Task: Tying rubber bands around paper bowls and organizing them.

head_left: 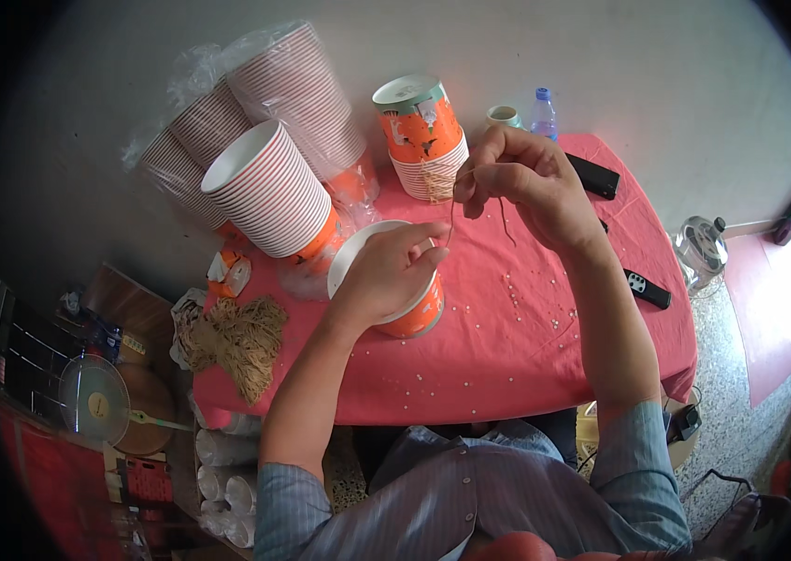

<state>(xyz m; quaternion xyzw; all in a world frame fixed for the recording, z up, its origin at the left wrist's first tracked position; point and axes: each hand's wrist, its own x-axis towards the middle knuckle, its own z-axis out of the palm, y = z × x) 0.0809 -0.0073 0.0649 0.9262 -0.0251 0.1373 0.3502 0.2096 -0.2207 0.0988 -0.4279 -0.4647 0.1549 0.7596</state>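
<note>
A thin brown string (452,217) runs between my two hands above the table. My right hand (531,182) pinches it higher up, and a loose tail dangles below those fingers. Lower and to the left, my left hand (386,271) has its thumb and fingertips closed on the string's lower end. Directly under the left hand stands an orange and white paper bucket (419,320), mouth up, partly hidden by that hand. A bundle of tan strings (246,341) lies at the table's left edge.
Tall nested paper buckets (274,192), some in clear plastic, stand at the back left. An upside-down bucket stack (421,131) is behind my hands. A plastic bottle (543,114), black case (593,176) and remote control (648,289) sit right. Small white bits dot the red tablecloth (507,365).
</note>
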